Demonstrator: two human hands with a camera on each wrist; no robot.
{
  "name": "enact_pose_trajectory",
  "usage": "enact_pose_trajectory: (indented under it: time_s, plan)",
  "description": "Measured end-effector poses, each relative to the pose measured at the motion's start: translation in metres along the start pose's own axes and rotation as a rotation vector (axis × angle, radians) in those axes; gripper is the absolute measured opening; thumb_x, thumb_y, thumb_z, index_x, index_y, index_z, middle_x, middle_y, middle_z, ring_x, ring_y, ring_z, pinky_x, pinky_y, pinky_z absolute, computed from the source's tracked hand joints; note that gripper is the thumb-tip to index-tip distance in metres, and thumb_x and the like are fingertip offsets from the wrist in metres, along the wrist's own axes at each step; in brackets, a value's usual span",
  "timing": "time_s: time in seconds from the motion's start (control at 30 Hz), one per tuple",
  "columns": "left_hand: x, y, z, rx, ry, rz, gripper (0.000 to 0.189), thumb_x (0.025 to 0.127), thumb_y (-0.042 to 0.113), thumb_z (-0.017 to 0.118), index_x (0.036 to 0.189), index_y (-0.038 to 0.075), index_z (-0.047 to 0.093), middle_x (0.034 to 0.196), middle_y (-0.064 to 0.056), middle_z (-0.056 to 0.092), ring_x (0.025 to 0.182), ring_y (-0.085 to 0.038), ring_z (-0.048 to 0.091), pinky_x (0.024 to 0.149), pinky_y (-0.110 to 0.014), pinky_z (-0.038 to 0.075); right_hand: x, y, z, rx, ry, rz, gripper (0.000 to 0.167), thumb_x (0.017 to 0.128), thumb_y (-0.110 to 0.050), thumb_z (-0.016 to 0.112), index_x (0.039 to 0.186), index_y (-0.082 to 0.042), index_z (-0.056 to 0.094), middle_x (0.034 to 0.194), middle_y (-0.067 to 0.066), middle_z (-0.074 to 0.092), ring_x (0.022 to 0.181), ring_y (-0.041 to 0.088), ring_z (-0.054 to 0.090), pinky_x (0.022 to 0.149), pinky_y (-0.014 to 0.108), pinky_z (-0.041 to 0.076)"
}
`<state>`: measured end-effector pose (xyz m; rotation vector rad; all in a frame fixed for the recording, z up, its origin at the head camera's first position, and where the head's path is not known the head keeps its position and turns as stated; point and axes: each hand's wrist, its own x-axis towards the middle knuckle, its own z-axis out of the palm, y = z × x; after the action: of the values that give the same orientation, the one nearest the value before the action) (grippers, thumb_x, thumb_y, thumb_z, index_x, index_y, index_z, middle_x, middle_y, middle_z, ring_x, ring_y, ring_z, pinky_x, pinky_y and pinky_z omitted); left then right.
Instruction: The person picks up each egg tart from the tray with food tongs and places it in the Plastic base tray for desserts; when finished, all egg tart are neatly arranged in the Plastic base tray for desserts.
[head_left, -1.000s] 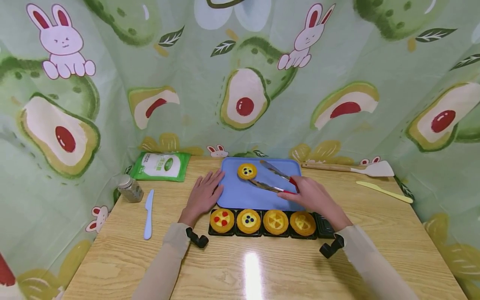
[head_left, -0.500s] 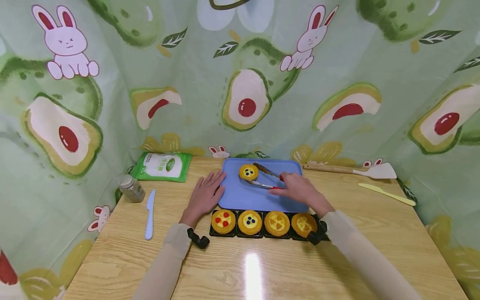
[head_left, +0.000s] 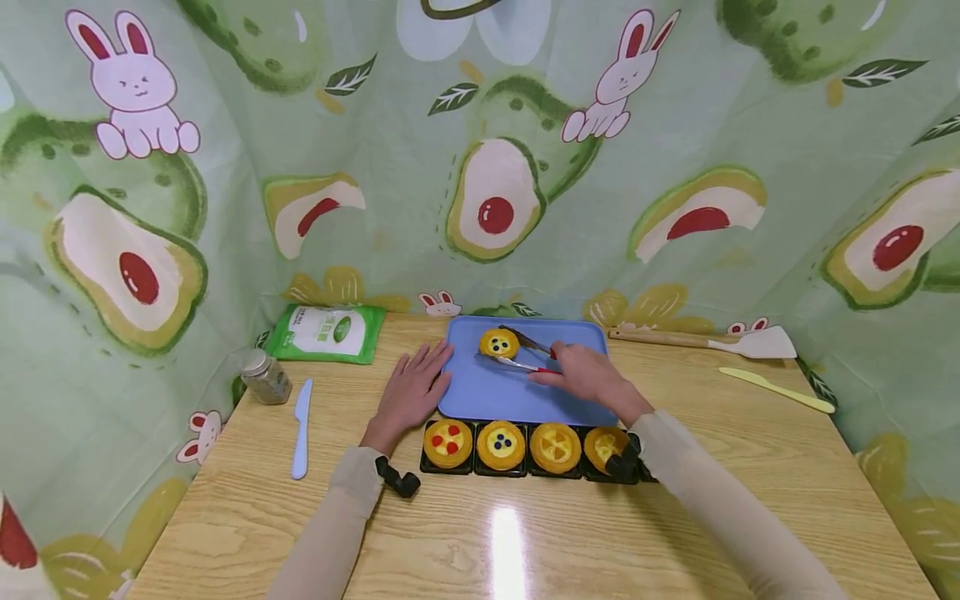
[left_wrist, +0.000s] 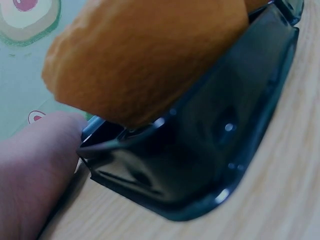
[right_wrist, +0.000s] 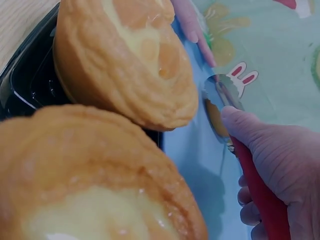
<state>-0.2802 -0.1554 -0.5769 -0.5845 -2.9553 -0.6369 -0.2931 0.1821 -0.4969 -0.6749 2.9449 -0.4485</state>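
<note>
On the blue tray sits an egg tart with several dark blue berries on top. My right hand grips red-handled metal tongs, whose two arms reach to either side of that tart. In the right wrist view, fingers and thumb wrap the tongs' red handle. My left hand lies palm down with fingers spread, fingertips at the tray's left edge. Several more tarts stand in black plastic holders in front of the tray: one with red topping, one with blue berries, others with orange pieces.
Left of my hand lie a light blue knife, a seasoning jar and a green-white packet. At the right are a wooden-handled spatula and a yellow knife. A patterned curtain hangs behind the table.
My right hand has moved left with the tongs, bringing their arms from beside the berry tart to around it. The tart stays in place on the tray, and my left hand rests as before.
</note>
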Motion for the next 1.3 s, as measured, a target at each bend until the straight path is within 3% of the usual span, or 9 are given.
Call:
enact_pose_trajectory:
  time_s: [0.37,0.7,1.07,1.3]
  plan:
    - [0.0,-0.001,0.002,-0.001,0.003,0.0,0.06,0.112,0.051,0.031,0.167,0.029,0.026,0.173,0.008,0.021,0.161,-0.026,0.015,0.128,-0.057,0.009,-0.001,0.002,0.001,-0.028,0.039,-0.038,0.049,0.095,-0.057,0.072,0.085,-0.011,0.055,0.063,-0.002,0.039,0.052,0.013,0.038,0.05,0.029,0.029]
    - [-0.001,-0.001,0.0,-0.004,0.012,-0.002,0.06,0.112,0.049,0.033,0.167,0.026,0.028,0.172,0.006,0.024,0.161,-0.028,0.018,0.128,-0.057,0.01,-0.005,0.001,-0.008,-0.051,0.049,-0.07,0.048,0.094,-0.058,0.071,0.086,-0.013,0.059,0.062,-0.002,0.044,0.054,0.015,0.041,0.051,0.03,0.031]
    - [0.002,-0.001,0.002,-0.014,0.035,0.016,0.06,0.112,0.05,0.033,0.167,0.026,0.03,0.172,0.007,0.025,0.16,-0.027,0.019,0.127,-0.057,0.011,-0.026,-0.005,-0.032,-0.052,0.087,-0.113,0.045,0.093,-0.057,0.073,0.082,-0.017,0.058,0.062,-0.004,0.047,0.053,0.014,0.043,0.05,0.029,0.033]
    - [0.0,0.0,0.002,-0.017,0.032,0.016,0.06,0.112,0.05,0.034,0.167,0.027,0.029,0.172,0.006,0.025,0.16,-0.028,0.019,0.127,-0.058,0.012,-0.051,-0.011,-0.04,-0.037,0.118,-0.122,0.047,0.091,-0.058,0.074,0.078,-0.019,0.052,0.06,-0.005,0.038,0.051,0.012,0.037,0.05,0.028,0.028]
